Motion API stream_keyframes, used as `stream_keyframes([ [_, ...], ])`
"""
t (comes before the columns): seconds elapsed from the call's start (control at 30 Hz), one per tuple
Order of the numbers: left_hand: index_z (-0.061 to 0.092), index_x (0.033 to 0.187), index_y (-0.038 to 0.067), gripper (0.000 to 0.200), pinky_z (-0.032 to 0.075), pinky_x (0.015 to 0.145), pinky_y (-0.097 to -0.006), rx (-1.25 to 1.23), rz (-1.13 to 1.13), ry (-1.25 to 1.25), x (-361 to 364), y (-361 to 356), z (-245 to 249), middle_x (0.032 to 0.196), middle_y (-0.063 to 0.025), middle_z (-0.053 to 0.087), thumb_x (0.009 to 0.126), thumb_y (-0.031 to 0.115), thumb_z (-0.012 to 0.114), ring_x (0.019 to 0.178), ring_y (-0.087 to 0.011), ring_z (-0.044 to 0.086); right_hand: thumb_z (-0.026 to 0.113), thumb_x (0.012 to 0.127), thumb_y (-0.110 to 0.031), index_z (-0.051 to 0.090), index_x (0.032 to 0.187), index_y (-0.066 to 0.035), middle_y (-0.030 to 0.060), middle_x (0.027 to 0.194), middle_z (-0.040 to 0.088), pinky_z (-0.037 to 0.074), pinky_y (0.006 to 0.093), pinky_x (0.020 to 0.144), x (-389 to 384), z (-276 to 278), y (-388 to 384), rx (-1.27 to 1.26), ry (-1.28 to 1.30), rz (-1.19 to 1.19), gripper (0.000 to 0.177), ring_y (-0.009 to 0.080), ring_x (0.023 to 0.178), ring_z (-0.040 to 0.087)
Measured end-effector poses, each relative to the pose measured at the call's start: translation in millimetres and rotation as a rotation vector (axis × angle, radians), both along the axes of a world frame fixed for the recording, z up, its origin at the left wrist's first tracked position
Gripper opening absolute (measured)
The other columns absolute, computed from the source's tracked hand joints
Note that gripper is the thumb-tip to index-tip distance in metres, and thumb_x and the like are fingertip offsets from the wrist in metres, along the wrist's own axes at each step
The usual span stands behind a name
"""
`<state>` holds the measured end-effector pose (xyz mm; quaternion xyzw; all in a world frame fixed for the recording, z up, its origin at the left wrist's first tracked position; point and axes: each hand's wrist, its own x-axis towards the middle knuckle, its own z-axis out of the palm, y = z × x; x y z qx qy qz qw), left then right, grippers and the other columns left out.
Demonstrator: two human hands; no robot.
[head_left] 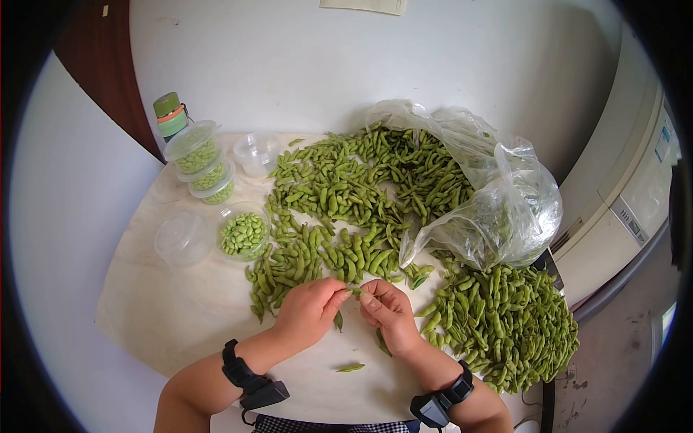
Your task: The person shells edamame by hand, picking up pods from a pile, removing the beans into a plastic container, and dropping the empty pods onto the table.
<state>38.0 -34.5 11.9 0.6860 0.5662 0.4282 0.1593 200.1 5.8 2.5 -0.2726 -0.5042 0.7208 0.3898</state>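
Close together over the near part of the table, my left hand (310, 310) and my right hand (390, 314) pinch one green soybean pod (354, 290) between their fingertips. Most of that pod is hidden by the fingers. A loose pod (351, 367) lies on the table below the hands, and another pod (338, 321) is beside my left hand. Just beyond the hands spreads a big heap of pods (339, 195). To the right of my right hand sits a second dense pile of pods (498, 325). A round clear tub holds shelled green beans (243, 233).
A clear plastic bag (498, 195) slumps over the pods at the right. At left stand stacked lidded tubs of beans (206, 169), an empty clear tub (257, 154), a loose lid (182, 238) and a green bottle (170, 115). A white wall (325, 79) borders the table's (144, 303) far side.
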Motion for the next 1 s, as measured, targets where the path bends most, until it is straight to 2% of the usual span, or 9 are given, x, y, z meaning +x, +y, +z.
stream_keyframes([
  [0.07,0.059,0.085,0.002,0.009,0.046,0.057,-0.0381,0.149,-0.028,0.087,-0.2,-1.4,-2.4,0.073,-0.0136,0.060,0.081,0.010,0.060,0.064,-0.0328,0.058,0.052,0.092,-0.019,0.051,0.085,-0.006,-0.0064,0.065,0.040,0.025,0.0200,0.050,-0.4,-0.3,-0.2,-0.023,0.032,0.016,0.015,0.0041,0.055,0.032],
  [0.13,0.059,0.085,0.003,0.009,0.046,0.056,-0.0384,0.193,-0.032,0.112,-0.1,-2.1,-5.5,0.073,-0.0133,0.060,0.080,0.010,0.061,0.064,-0.0326,0.058,0.049,0.092,-0.027,0.049,0.082,-0.005,-0.0025,0.066,0.040,0.023,0.0221,0.050,0.0,-0.5,0.1,-0.078,0.051,0.061,0.023,0.0075,0.057,0.032],
  [0.27,0.058,0.087,0.004,0.011,0.046,0.055,-0.0392,0.277,-0.051,0.146,-0.2,-2.0,-4.7,0.073,-0.0125,0.061,0.079,0.010,0.062,0.064,-0.0322,0.058,0.045,0.093,-0.029,0.046,0.080,-0.007,-0.0008,0.068,0.040,0.025,0.0235,0.051,4.3,0.1,-0.4,-0.187,0.065,0.182,0.026,0.0107,0.058,0.034],
  [0.37,0.057,0.086,0.007,0.012,0.045,0.052,-0.0389,0.304,-0.040,0.189,0.7,0.1,-6.3,0.069,-0.0091,0.059,0.080,0.016,0.062,0.061,-0.0298,0.057,0.044,0.091,-0.027,0.044,0.078,-0.008,0.0005,0.069,0.041,0.027,0.0250,0.051,3.6,3.6,-0.4,-0.214,0.073,0.162,0.023,0.0127,0.058,0.035],
  [0.57,0.057,0.087,0.007,0.012,0.045,0.054,-0.0386,0.287,-0.104,0.241,0.7,-0.3,-4.6,0.071,-0.0080,0.059,0.081,0.016,0.060,0.066,-0.0288,0.057,0.044,0.084,-0.018,0.041,0.075,-0.009,0.0009,0.069,0.039,0.027,0.0250,0.051,3.7,4.5,0.6,-0.290,0.100,0.145,0.013,0.0126,0.058,0.035],
  [0.73,0.057,0.089,0.005,0.015,0.047,0.061,-0.0397,0.245,-0.167,0.281,0.2,-2.8,-0.9,0.077,-0.0112,0.060,0.078,0.013,0.062,0.069,-0.0313,0.058,0.043,0.077,-0.009,0.043,0.078,-0.007,-0.0019,0.064,0.034,0.025,0.0225,0.048,2.8,5.3,0.5,-0.328,0.056,0.102,0.002,0.0088,0.055,0.031],
  [1.0,0.054,0.093,0.005,0.020,0.045,0.059,-0.0402,0.208,-0.219,0.341,0.0,-4.5,-2.4,0.073,-0.0103,0.058,0.078,0.014,0.061,0.067,-0.0308,0.057,0.043,0.076,-0.006,0.047,0.080,-0.004,-0.0031,0.062,0.033,0.024,0.0214,0.047,4.2,3.1,-0.2,-0.287,0.056,0.087,0.006,0.0074,0.053,0.031],
])
